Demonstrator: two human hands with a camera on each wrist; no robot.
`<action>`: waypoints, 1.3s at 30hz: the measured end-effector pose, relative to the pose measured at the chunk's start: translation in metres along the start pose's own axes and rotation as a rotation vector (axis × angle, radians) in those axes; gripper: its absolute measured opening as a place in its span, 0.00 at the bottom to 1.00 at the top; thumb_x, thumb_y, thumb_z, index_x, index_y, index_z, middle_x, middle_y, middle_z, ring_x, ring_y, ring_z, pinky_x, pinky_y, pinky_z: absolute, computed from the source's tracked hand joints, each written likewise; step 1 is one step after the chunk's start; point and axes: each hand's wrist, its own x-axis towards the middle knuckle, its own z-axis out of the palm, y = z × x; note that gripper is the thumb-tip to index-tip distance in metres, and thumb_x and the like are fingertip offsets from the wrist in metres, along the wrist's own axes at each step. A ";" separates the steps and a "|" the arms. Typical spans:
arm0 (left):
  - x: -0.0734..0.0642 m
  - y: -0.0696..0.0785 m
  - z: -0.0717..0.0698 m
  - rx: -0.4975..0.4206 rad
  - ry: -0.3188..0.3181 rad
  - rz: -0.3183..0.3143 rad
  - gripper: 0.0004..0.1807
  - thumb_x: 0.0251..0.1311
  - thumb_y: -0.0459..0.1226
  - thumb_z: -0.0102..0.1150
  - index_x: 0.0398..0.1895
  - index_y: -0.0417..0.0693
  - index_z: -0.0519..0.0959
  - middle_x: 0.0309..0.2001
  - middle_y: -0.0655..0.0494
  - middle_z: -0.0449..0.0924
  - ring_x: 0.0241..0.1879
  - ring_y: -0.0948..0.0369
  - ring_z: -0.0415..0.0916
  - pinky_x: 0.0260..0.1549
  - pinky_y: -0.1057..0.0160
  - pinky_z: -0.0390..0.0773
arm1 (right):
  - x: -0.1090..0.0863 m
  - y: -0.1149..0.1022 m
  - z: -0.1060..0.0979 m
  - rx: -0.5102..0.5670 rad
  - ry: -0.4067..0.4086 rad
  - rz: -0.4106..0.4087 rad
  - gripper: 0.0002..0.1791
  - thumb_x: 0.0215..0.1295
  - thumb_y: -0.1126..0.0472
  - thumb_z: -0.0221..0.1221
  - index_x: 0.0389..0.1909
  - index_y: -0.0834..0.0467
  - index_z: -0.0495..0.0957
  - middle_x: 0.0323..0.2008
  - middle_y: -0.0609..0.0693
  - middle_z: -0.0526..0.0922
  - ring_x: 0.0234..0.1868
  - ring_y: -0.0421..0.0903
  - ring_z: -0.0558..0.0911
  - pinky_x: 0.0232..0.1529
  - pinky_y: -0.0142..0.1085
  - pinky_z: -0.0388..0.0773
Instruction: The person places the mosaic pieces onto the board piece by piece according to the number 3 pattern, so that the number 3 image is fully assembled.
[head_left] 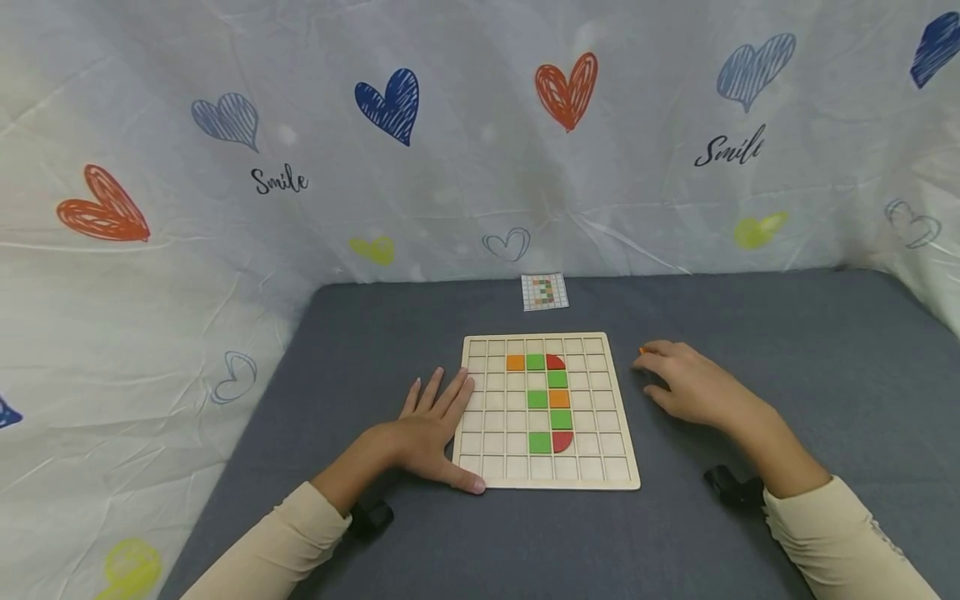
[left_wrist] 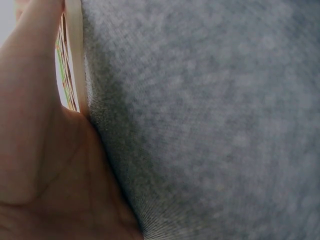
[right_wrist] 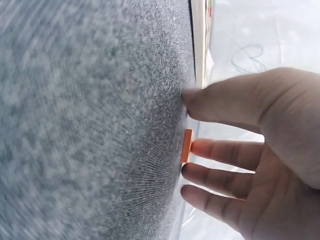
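A light wooden grid board (head_left: 603,471) lies flat on the cloth, with several orange, green and red tiles in its squares. My left hand (head_left: 426,437) rests with spread fingers at the board's left edge, its thumb by the near-left corner. To the right of the board, my right hand (head_left: 693,390) touches an orange tile (right_wrist: 186,145) with a fingertip. That tile is on the cloth, and the thumb stands apart from it. Only a sliver of the tile shows in the head view. The left wrist view shows the palm against the board's side.
Behind the board lies a small card (head_left: 545,292) printed with a coloured grid pattern. Dark grey cloth (head_left: 390,333) covers the table. A white curtain (head_left: 450,183) with printed hearts hangs along the back and left side.
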 end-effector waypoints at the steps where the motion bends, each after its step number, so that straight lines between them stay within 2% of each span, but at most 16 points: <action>1: 0.000 0.000 0.000 0.001 0.001 0.000 0.77 0.39 0.82 0.54 0.80 0.54 0.25 0.79 0.58 0.15 0.75 0.49 0.12 0.69 0.40 0.23 | 0.000 0.001 0.000 -0.004 0.002 -0.001 0.18 0.61 0.69 0.68 0.53 0.68 0.81 0.58 0.71 0.75 0.58 0.70 0.73 0.56 0.62 0.70; 3: 0.001 0.000 0.000 0.002 0.002 0.000 0.77 0.39 0.82 0.54 0.80 0.54 0.26 0.79 0.58 0.15 0.75 0.49 0.12 0.69 0.40 0.23 | 0.000 0.002 0.001 -0.009 0.020 -0.004 0.18 0.60 0.71 0.68 0.52 0.68 0.81 0.55 0.69 0.77 0.55 0.68 0.76 0.53 0.60 0.72; 6: 0.001 0.000 -0.001 -0.001 0.005 -0.001 0.77 0.39 0.82 0.55 0.81 0.54 0.26 0.79 0.58 0.16 0.75 0.48 0.12 0.69 0.40 0.23 | 0.000 0.004 0.002 -0.016 0.060 -0.024 0.17 0.57 0.74 0.68 0.50 0.67 0.82 0.45 0.61 0.80 0.45 0.61 0.79 0.46 0.55 0.75; 9: 0.002 0.001 -0.002 -0.002 0.001 -0.003 0.77 0.39 0.82 0.55 0.80 0.54 0.26 0.79 0.58 0.16 0.75 0.48 0.12 0.69 0.40 0.23 | 0.001 0.005 0.002 -0.018 0.094 -0.040 0.16 0.55 0.76 0.68 0.46 0.66 0.83 0.37 0.54 0.79 0.37 0.54 0.78 0.39 0.51 0.76; 11: 0.002 0.001 -0.003 0.001 -0.001 -0.005 0.77 0.39 0.82 0.55 0.80 0.54 0.26 0.79 0.57 0.16 0.75 0.48 0.13 0.69 0.40 0.23 | 0.001 0.006 0.003 -0.018 0.103 -0.041 0.14 0.55 0.76 0.68 0.44 0.66 0.84 0.35 0.53 0.79 0.36 0.53 0.78 0.38 0.50 0.76; 26: 0.002 0.001 -0.002 0.010 -0.002 -0.007 0.77 0.38 0.83 0.53 0.81 0.54 0.26 0.79 0.58 0.15 0.75 0.48 0.13 0.69 0.40 0.23 | 0.002 0.005 0.003 -0.009 0.119 -0.031 0.11 0.55 0.76 0.69 0.39 0.64 0.86 0.34 0.53 0.82 0.36 0.53 0.81 0.38 0.50 0.78; 34: 0.001 0.001 -0.002 0.001 -0.003 -0.003 0.77 0.39 0.82 0.54 0.81 0.54 0.26 0.79 0.58 0.16 0.75 0.48 0.13 0.69 0.40 0.23 | 0.002 0.000 0.003 0.038 0.101 -0.036 0.11 0.56 0.72 0.69 0.41 0.62 0.86 0.34 0.50 0.80 0.33 0.46 0.77 0.34 0.46 0.76; 39: 0.001 0.001 -0.002 -0.007 -0.007 -0.001 0.78 0.38 0.82 0.54 0.81 0.54 0.26 0.79 0.58 0.15 0.75 0.48 0.12 0.69 0.40 0.23 | 0.003 -0.008 0.003 0.067 0.087 -0.048 0.11 0.58 0.72 0.69 0.42 0.62 0.86 0.35 0.49 0.80 0.33 0.45 0.76 0.34 0.44 0.76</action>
